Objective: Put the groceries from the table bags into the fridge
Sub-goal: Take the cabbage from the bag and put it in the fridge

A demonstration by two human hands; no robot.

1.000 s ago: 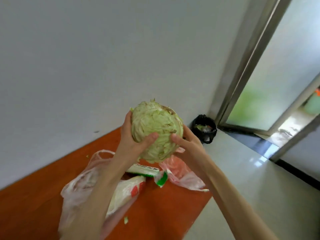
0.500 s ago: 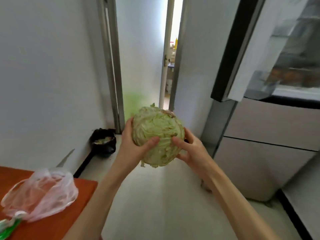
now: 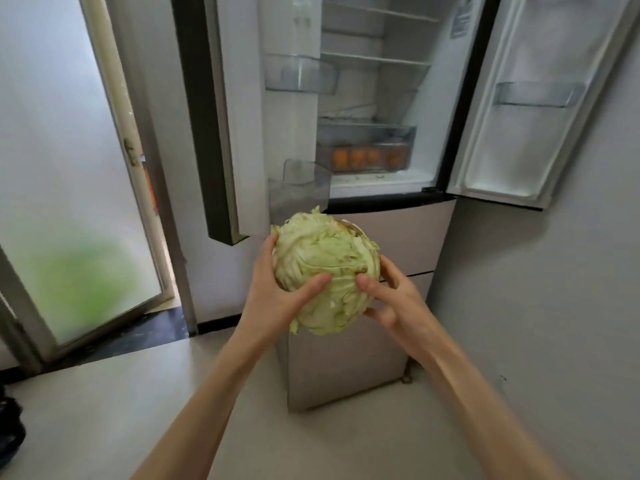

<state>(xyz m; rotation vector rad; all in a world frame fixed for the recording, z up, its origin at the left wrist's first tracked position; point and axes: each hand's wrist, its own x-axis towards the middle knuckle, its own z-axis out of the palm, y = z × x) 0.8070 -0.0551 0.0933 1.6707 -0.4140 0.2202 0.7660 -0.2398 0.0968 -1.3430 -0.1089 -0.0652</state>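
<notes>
A pale green cabbage (image 3: 325, 268) is held in front of me at chest height, between both hands. My left hand (image 3: 277, 292) grips its left side with the thumb across the front. My right hand (image 3: 394, 299) grips its right side, thumb on the front and fingers curled behind. Straight ahead stands the fridge (image 3: 374, 188) with both upper doors swung open. Its white shelves (image 3: 374, 60) look bare. A clear drawer (image 3: 367, 150) low in the compartment holds several orange fruits. The table and bags are out of view.
The left fridge door (image 3: 242, 116) with clear bins juts toward me just above the cabbage; the right door (image 3: 530, 98) hangs open against the grey wall (image 3: 554, 306). A frosted glass door (image 3: 69, 202) stands at the left. A black bin edge (image 3: 8, 431) shows at the lower left.
I have turned from the table toward the fridge, which now fills the view ahead with its doors open. The cabbage stays in the same two-handed grip. Table and bags have left the view.
</notes>
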